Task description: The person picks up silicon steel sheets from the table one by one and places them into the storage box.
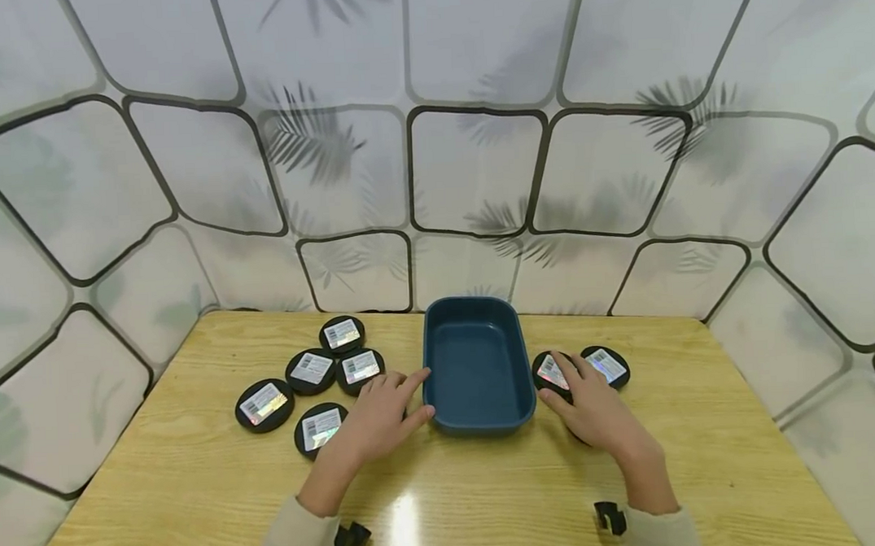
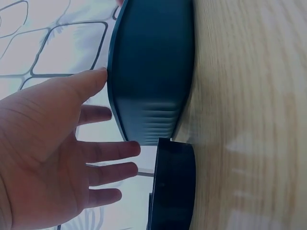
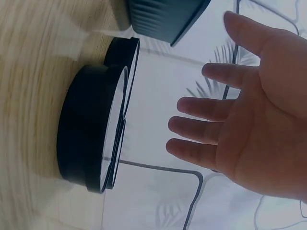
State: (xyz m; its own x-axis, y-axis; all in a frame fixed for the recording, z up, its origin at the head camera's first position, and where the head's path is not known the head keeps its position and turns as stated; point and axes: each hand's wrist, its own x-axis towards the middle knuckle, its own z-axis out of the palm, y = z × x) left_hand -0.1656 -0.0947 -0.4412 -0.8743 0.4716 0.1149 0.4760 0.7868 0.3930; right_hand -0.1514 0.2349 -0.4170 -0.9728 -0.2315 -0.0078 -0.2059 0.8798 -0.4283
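Observation:
A dark blue rectangular bin (image 1: 474,369) stands upright on the table between both hands, with nothing inside. At its left rim is my left hand (image 1: 381,414), thumb and index fingertips right at the edge, the other fingers stretched out. My right hand (image 1: 593,405) hovers palm down with extended fingers over black round containers topped with white labels. One labelled container (image 1: 541,380) shows beside its fingertips, another container (image 1: 615,358) lies behind, and a third is mostly hidden beneath the hand. In the right wrist view, a gap separates the fingers from the nearest container (image 3: 81,127).
Several more black round containers are grouped left of the bin, including one at the far left (image 1: 265,405) and one near the left wrist (image 1: 320,429). Behind the wooden table (image 1: 447,501) rises a patterned curtain (image 1: 470,174), close to its back edge.

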